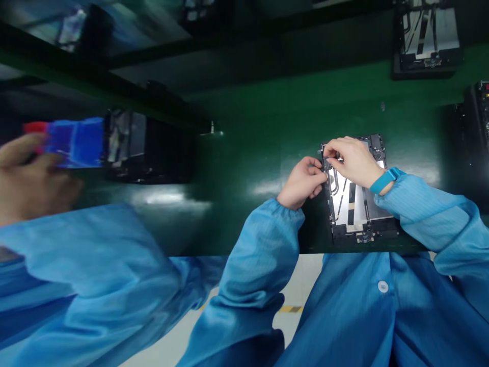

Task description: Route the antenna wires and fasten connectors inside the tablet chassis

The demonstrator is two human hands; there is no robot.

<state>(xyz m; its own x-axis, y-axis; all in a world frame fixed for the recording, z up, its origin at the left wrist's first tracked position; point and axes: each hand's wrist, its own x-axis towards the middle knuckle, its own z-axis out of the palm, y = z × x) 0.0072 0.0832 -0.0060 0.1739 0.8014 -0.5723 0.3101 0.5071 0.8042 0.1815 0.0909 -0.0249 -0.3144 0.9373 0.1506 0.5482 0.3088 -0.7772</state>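
Observation:
An opened tablet-style device housing (355, 199) lies on the green bench mat (260, 153), showing silver plates, dark ribbon-like strips and black end sections. My left hand (301, 182) grips its left edge near the far corner. My right hand (353, 162), with a blue wristband (385, 180) on the wrist, reaches over the housing. Its fingertips pinch at that same corner, where the fingers hide whatever small part may be there. Both sleeves are blue smock cloth.
A co-worker's blurred hand (30, 173) holds a blue object (72, 142) beside another device (126, 145) at the left. Further housings sit at the top right (426, 38) and right edge (477, 117). Below the bench edge lies a pale floor (298, 285) with striped tape.

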